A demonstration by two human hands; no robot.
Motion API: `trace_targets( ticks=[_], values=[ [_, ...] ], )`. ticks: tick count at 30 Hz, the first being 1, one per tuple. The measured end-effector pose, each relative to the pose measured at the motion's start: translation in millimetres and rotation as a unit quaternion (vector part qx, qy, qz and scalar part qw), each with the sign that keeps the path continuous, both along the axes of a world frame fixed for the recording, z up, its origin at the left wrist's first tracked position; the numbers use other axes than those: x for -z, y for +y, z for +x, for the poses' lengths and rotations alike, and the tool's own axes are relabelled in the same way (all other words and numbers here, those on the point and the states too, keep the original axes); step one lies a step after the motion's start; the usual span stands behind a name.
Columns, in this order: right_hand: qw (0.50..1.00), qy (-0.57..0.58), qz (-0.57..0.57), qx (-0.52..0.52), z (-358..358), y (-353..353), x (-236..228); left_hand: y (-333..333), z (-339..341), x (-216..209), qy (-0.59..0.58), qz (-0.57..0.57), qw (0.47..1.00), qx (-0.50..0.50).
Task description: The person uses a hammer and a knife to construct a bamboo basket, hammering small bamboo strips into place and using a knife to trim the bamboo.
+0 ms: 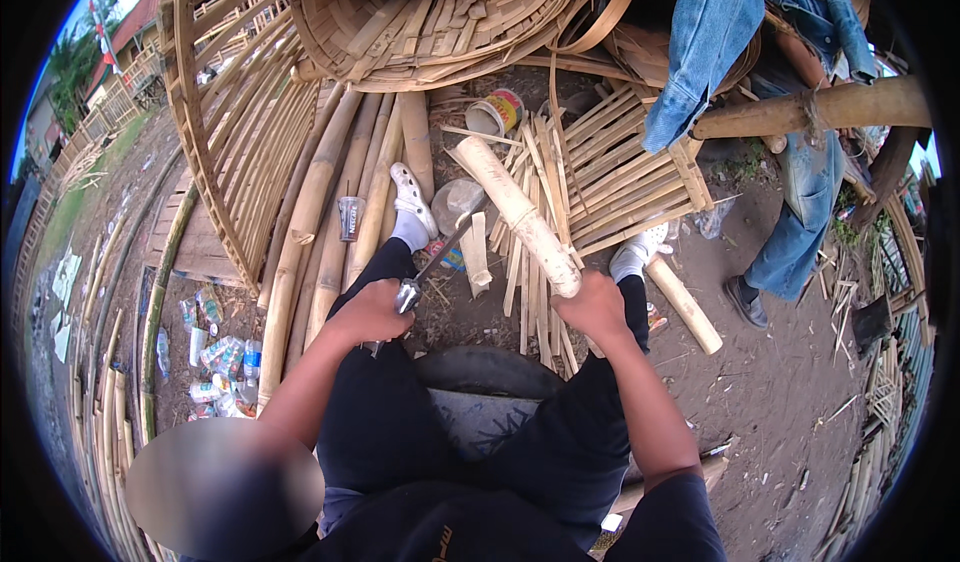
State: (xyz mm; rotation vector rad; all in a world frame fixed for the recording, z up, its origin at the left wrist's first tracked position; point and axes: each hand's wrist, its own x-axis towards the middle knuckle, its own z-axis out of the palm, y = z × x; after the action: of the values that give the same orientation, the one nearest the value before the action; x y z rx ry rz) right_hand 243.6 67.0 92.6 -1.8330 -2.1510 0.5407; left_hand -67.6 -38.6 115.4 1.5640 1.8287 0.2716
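My left hand (376,309) is closed round the handle of a long-bladed knife (441,250). Its dark blade slants up and away to the right, toward a pale grey block (462,198) on the ground. In my right hand (592,307) is the near end of a thick, pale bamboo piece (518,217), gripped with the fingers closed. The bamboo tilts away to the upper left, above a pile of thin split bamboo strips (540,307). A loose, split piece of bamboo (478,262) lies beside the blade. The blade and the held bamboo are apart.
Woven baskets (440,37) and a slatted bamboo frame (250,162) stand ahead. Long bamboo poles (318,192) lie to the left, near plastic litter (225,362). A slatted panel (640,167) lies ahead right. Another person in a denim jacket (715,32) stands at the right.
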Motion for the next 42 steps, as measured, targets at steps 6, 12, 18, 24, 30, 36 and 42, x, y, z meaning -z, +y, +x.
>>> trace_targets(
  ticks=[6, 12, 18, 24, 30, 36, 42],
  values=[
    [0.999, 0.040, -0.001, 0.001, -3.9, -7.5, 7.3, -17.6, -7.7, 41.0, -0.351, -0.024, 0.928, -0.125],
    [0.997, 0.072, 0.010, 0.002, -7.0, -11.8, 8.6, -29.6, 2.3, 26.2, -0.470, -0.104, 0.865, -0.142],
    [0.988, 0.127, 0.083, -0.010, -11.7, -11.9, -0.4, -18.0, -25.4, 8.3, -0.285, -0.102, 0.952, 0.033],
    [0.983, 0.136, 0.115, -0.044, -34.9, -10.9, -22.2, -6.6, -26.2, -3.4, -0.148, -0.155, 0.961, 0.175],
    [0.990, 0.075, 0.049, -0.112, -40.2, -13.1, -25.1, -7.8, -6.5, -5.2, -0.089, -0.179, 0.952, 0.232],
    [0.995, 0.100, 0.011, -0.018, -26.0, -16.5, -35.6, -11.4, -29.7, -2.0, -0.069, -0.021, 0.942, 0.326],
    [0.974, 0.218, 0.055, 0.026, -9.1, -10.9, -41.1, 7.9, -56.9, -32.0, -0.069, -0.039, 0.949, 0.304]
  ],
)
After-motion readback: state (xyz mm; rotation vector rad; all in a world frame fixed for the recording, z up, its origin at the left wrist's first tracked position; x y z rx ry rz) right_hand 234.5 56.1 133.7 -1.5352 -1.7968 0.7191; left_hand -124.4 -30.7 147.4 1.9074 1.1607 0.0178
